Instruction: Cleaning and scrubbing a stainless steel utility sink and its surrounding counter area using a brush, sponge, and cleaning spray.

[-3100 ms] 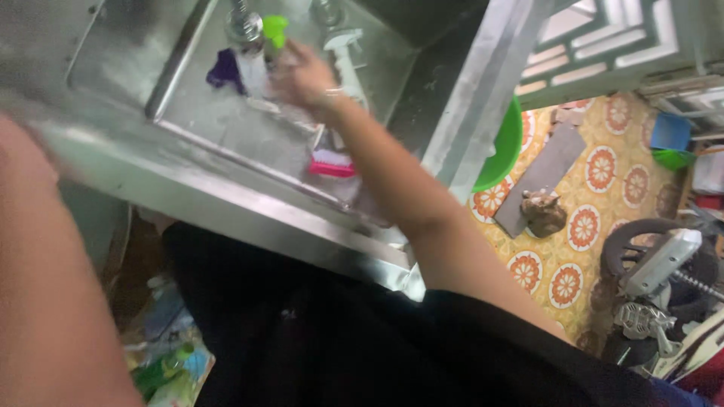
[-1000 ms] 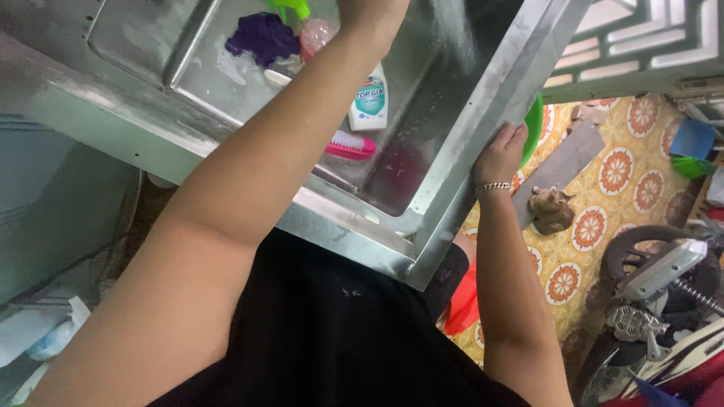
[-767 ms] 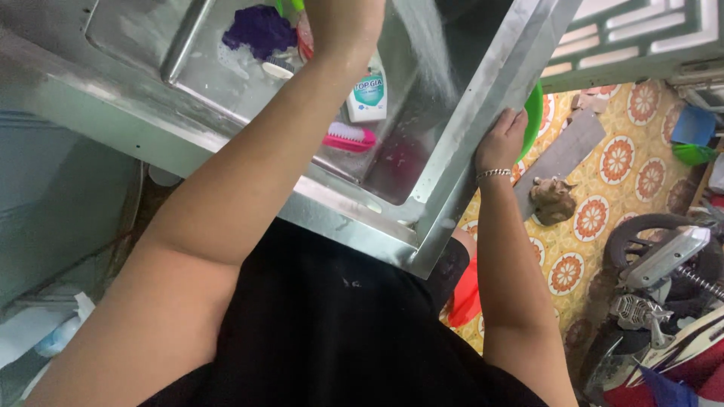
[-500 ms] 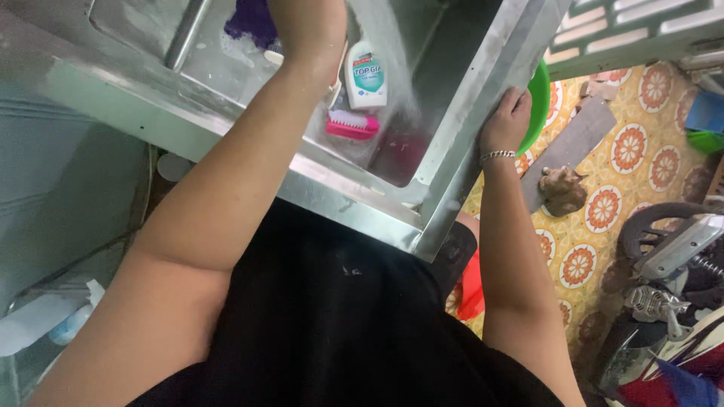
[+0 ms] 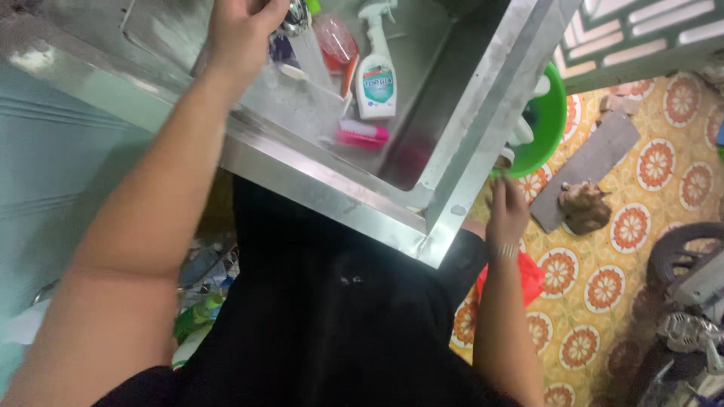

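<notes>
Right hand (image 5: 507, 205) now off sink rim (image 5: 483, 143), beside green basin (image 5: 549, 128).

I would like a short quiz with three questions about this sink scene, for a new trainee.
1. True or false: the right hand is inside the sink.
2. Which thing lies flat on the sink bottom? A) pink brush B) white spray bottle C) green basin
3. Fill in: the left hand reaches toward the ___ end of the sink.

Key:
1. False; it is outside, beside the sink's outer edge, near the green basin.
2. A
3. far, where a shiny metal thing shows by its fingers.
</notes>
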